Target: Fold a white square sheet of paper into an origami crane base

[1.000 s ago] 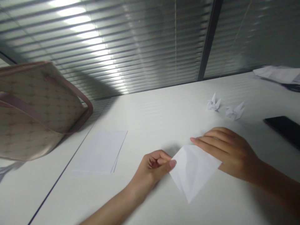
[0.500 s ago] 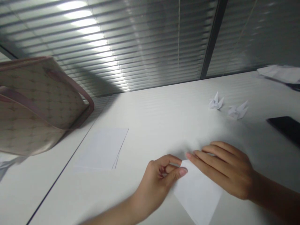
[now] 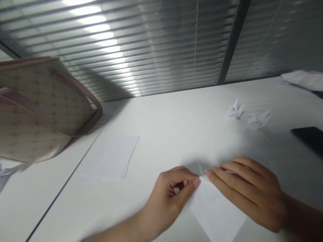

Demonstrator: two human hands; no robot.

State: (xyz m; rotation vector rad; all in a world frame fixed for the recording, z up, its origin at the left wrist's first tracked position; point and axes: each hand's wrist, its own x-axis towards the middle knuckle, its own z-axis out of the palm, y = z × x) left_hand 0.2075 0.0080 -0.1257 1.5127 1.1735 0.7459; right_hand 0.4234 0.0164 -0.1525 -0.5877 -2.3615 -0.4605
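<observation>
A folded white paper square [image 3: 217, 210] lies on the white table [image 3: 176, 131] as a diamond, its lower part running off the bottom of the view. My left hand [image 3: 169, 201] pinches the paper's upper corner between thumb and curled fingers. Against that same corner, my right hand [image 3: 248, 193] rests its long, close-set fingers on the paper, the fingertips almost touching my left thumb. Much of the paper's top is hidden under my fingers. Two small white origami cranes [image 3: 235, 110] stand farther up the table, above my right hand.
A stack of white paper sheets [image 3: 109, 158] lies left of my hands. A beige patterned bag [image 3: 41, 107] with pink trim looms at the left. A black phone [image 3: 309, 139] and loose papers [image 3: 304, 80] sit at the right, below slatted blinds.
My hands have drawn closer together at the paper's upper corner. The paper now sits lower in the view, and the whole scene has shifted slightly as my head moved.
</observation>
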